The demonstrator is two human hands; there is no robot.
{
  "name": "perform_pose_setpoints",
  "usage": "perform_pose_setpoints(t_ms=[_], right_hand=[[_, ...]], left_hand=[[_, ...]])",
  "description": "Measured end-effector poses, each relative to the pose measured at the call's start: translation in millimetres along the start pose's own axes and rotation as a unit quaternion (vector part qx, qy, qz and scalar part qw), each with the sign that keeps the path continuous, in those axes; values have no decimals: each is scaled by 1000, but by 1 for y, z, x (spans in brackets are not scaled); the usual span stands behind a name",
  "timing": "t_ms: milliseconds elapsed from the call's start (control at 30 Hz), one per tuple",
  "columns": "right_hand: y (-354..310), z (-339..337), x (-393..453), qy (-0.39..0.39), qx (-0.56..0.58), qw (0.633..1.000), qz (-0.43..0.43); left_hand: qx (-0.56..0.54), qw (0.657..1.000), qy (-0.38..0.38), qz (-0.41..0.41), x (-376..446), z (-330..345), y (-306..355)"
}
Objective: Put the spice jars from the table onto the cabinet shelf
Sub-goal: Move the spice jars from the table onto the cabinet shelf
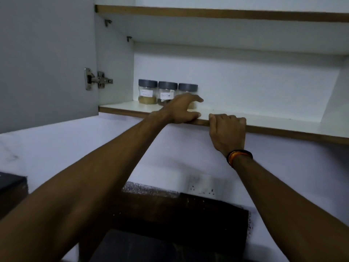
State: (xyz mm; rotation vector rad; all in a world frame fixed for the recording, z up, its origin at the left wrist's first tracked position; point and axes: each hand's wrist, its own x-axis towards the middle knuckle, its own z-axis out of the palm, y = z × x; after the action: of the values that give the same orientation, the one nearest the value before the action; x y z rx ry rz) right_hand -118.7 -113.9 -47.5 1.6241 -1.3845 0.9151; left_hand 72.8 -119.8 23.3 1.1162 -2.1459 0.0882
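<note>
Three clear spice jars with grey lids stand in a row at the back left of the white cabinet shelf: the first jar holds yellow-brown powder, the second jar bears a handwritten label, and the third jar is half hidden. My left hand hovers just in front of the third jar with fingers spread and straight and the thumb near the shelf's front edge. It holds nothing. My right hand grips the shelf's brown front edge, fingers curled over it.
The grey cabinet door stands open on the left, on a metal hinge. An upper shelf runs overhead. Below are a white wall with a socket plate and a dark counter.
</note>
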Motion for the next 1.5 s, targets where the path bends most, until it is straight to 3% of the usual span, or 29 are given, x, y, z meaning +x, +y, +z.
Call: perform_pose_setpoints(t_ms=[200, 267, 367, 633, 767, 900, 1100, 1200, 1333, 1500], right_hand=[[-12, -12, -58, -12, 79, 997, 14], [-20, -16, -78, -17, 115, 993, 31], [-30, -13, -126, -82, 129, 987, 46], [-44, -7, -262, -271, 196, 936, 111], [-48, -14, -329, -379, 196, 897, 113], [-50, -22, -389, -427, 185, 880, 92], [-60, -34, -463, -522, 120, 842, 69], [-60, -44, -490, -531, 146, 831, 80], [-71, -61, -515, -532, 104, 839, 44], [-83, -89, -550, -488, 143, 860, 41]], left_hand=[[48, 998, 10, 30, -64, 32, 17], [73, 995, 49, 44, -83, 43, 21], [63, 994, 80, 36, -115, 70, 27], [-61, 993, -64, -84, -221, 167, 34], [-107, 971, -164, -135, -280, 213, 46], [-156, 938, -254, -177, -332, 251, 52], [-210, 895, -310, -242, -395, 286, 65], [-212, 886, -327, -251, -422, 302, 64], [-224, 883, -318, -264, -439, 308, 65], [-199, 888, -291, -295, -459, 314, 65]])
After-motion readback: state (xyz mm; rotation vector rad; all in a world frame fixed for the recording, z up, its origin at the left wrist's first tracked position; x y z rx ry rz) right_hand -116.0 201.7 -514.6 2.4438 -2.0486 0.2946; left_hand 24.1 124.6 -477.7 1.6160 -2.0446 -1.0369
